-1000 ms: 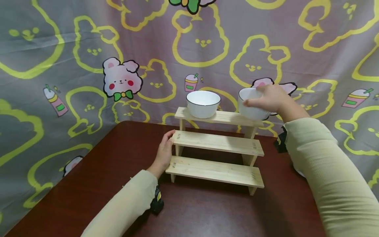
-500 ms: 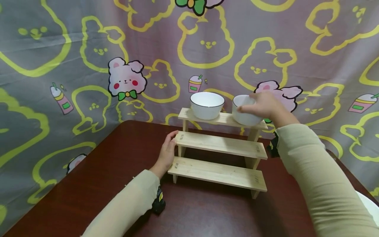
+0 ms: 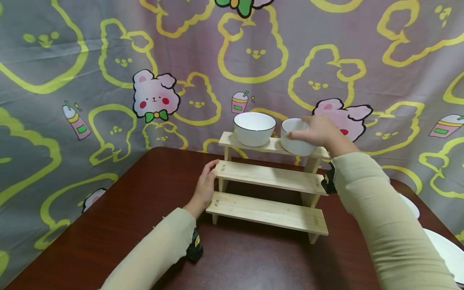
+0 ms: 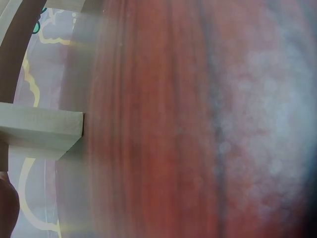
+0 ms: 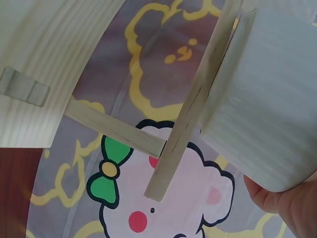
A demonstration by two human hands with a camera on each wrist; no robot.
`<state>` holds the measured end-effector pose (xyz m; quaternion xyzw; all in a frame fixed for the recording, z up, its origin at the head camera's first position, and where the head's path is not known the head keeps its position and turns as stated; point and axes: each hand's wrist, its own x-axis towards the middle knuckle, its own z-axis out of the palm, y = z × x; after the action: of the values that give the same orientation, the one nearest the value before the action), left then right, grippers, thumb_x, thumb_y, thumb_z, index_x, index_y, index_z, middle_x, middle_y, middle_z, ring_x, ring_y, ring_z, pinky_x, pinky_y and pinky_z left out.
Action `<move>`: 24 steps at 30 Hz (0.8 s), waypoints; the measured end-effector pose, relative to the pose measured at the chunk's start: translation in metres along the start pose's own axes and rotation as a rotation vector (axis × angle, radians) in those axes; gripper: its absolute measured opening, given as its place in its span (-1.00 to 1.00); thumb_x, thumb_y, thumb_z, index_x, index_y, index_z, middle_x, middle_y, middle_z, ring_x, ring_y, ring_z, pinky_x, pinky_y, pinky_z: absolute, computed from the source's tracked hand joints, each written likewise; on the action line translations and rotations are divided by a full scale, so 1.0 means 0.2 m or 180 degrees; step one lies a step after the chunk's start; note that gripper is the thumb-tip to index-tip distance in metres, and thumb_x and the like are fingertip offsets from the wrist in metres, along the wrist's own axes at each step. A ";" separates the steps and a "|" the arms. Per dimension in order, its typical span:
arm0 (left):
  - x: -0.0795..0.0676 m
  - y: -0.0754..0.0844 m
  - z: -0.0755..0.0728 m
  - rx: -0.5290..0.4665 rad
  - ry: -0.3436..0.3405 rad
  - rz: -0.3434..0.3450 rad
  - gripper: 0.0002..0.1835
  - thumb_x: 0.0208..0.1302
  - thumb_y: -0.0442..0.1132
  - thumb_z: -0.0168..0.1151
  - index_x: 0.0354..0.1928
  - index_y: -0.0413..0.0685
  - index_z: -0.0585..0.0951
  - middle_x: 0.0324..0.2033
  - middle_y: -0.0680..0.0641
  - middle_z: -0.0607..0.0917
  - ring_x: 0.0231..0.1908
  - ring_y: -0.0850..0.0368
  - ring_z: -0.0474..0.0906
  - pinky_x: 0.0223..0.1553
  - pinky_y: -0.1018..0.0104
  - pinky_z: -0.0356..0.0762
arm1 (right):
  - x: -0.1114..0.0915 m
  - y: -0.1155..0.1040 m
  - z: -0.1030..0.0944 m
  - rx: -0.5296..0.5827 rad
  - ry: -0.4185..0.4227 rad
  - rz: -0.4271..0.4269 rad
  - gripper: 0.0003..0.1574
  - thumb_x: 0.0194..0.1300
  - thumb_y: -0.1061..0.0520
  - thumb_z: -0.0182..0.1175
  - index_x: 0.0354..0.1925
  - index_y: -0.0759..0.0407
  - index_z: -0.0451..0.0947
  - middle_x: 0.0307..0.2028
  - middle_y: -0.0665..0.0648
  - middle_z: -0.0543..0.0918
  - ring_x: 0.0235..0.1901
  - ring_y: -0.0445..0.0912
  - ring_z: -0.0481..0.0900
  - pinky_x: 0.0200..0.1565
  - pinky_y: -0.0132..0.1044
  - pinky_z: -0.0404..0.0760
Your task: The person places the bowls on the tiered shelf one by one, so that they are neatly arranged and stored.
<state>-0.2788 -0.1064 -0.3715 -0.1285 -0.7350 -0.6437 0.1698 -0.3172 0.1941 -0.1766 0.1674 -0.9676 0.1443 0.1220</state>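
Note:
A three-tier wooden shelf stand (image 3: 270, 209) stands on the dark red-brown table. One white bowl with a dark rim (image 3: 253, 135) sits on the left of its top tier. On the right of that tier is a second white bowl (image 3: 295, 145), which my right hand (image 3: 320, 131) grips by the side, thumb on the near wall. The right wrist view shows this bowl (image 5: 267, 99) against the top board, with part of the hand (image 5: 287, 208) under its edge. My left hand (image 3: 204, 187) holds the left end of the middle tier.
White dishes (image 3: 444, 249) lie at the table's right side, partly hidden by the right sleeve. A patterned curtain (image 3: 195, 44) hangs close behind the stand. The table (image 3: 108, 225) stretches left and in front of the stand.
My right hand has brought the second bowl left and down onto the top tier, nearer the first bowl. The left hand keeps its hold. The head view has shifted slightly, showing more dishes at right.

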 end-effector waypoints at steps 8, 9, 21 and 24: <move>-0.01 0.01 0.01 0.0025 0.0081 0.0019 -0.57 0.36 -0.30 -0.27 0.24 -0.16 0.32 0.20 -0.24 0.41 0.16 -0.09 0.30 0.16 0.04 0.20 | 0.01 -0.01 0.01 -0.0009 0.0035 0.0017 -0.26 -0.04 -0.24 0.20 -0.16 0.38 0.48 -0.39 0.34 0.58 -0.39 0.13 0.49 -0.46 -0.19 0.42; -0.01 0.01 0.01 0.0021 0.0086 0.0039 -0.56 0.36 -0.30 -0.27 0.24 -0.17 0.32 0.20 -0.24 0.41 0.16 -0.09 0.30 0.17 0.04 0.20 | 0.01 -0.01 0.01 -0.0017 0.0037 0.0020 -0.25 -0.04 -0.24 0.20 -0.15 0.38 0.48 -0.38 0.34 0.58 -0.39 0.13 0.49 -0.46 -0.19 0.42; 0.00 0.01 0.00 0.0008 0.0043 0.0032 -0.58 0.39 -0.33 -0.27 0.26 -0.19 0.30 0.22 -0.25 0.38 0.20 -0.09 0.26 0.21 0.01 0.14 | 0.02 -0.02 0.02 0.0025 -0.0021 0.0130 -0.19 -0.01 -0.30 0.18 -0.06 0.36 0.47 -0.30 0.36 0.59 -0.34 0.14 0.50 -0.42 -0.16 0.43; -0.02 0.06 0.00 0.0014 -0.0013 0.0025 -0.58 0.40 -0.36 -0.29 0.26 -0.26 0.28 0.23 -0.28 0.36 0.20 -0.12 0.25 0.18 0.00 0.16 | 0.02 -0.02 0.02 0.0032 -0.0053 0.0143 -0.16 0.03 -0.31 0.16 0.01 0.34 0.46 -0.25 0.37 0.59 -0.30 0.15 0.49 -0.36 -0.10 0.44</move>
<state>-0.2705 -0.1051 -0.3618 -0.1323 -0.7363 -0.6411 0.1711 -0.3205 0.1886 -0.1792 0.1475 -0.9714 0.1505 0.1098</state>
